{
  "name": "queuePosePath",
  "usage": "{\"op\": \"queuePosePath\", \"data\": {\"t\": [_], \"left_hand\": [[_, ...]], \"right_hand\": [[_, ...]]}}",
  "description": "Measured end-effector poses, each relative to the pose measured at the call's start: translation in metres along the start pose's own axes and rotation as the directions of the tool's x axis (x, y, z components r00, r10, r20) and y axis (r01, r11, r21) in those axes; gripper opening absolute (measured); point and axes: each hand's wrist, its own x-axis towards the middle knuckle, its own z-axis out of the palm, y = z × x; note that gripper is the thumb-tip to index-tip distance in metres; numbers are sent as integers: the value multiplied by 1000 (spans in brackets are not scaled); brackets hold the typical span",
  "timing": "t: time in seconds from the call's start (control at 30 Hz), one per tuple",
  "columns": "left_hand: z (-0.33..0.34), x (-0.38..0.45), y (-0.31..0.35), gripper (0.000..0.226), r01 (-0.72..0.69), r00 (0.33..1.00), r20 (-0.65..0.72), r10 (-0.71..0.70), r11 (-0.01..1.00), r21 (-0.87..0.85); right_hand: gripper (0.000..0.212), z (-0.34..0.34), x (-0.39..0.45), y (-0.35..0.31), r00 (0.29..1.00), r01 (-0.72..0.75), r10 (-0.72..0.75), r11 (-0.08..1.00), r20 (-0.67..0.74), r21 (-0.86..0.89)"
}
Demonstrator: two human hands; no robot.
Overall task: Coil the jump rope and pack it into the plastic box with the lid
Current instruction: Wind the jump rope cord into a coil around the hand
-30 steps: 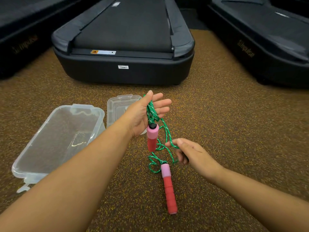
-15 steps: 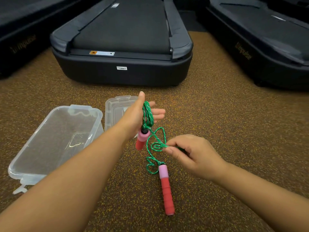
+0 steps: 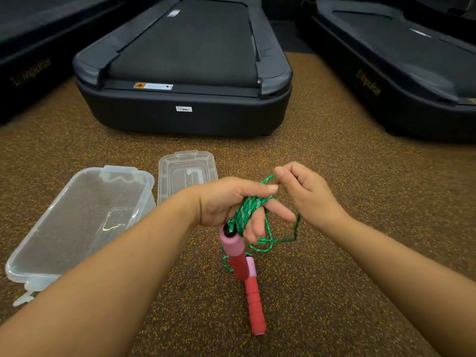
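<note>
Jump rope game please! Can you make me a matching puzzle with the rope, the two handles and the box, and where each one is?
Things:
1. green rope
2. upper handle
3. lower handle
4. plastic box

Places:
A. lying on the floor
B. wound around the left hand
C. open and empty, on the left
D. dangling below the left hand

Pairs: 1-B, 2-D, 3-A, 4-C

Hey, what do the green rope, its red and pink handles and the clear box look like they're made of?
Green cord: braided synthetic fibre, judging by its woven flecks. Red and pink handle: probably matte foam, ribbed. Clear box: glossy see-through plastic, catching glare.
</note>
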Motion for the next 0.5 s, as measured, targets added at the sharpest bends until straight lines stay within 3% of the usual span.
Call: {"op": "queuePosePath", "data": {"t": [0.17,0.3,0.5], "left_hand": [[-4,4,-1,54,-171,973,-185,140,972,-161],[-14,6,-3,50,-329,909,-358,213,895,-301],[-19,13,-4,54,-421,803,-555,215,865,-274]], "right_hand": [[35,21,-20,31,986,-146,132,978,101,150],[36,33,-35,40,975,-170,148,977,168,126],[30,40,-50,23,960,-3,28,996,278,-89]]}}
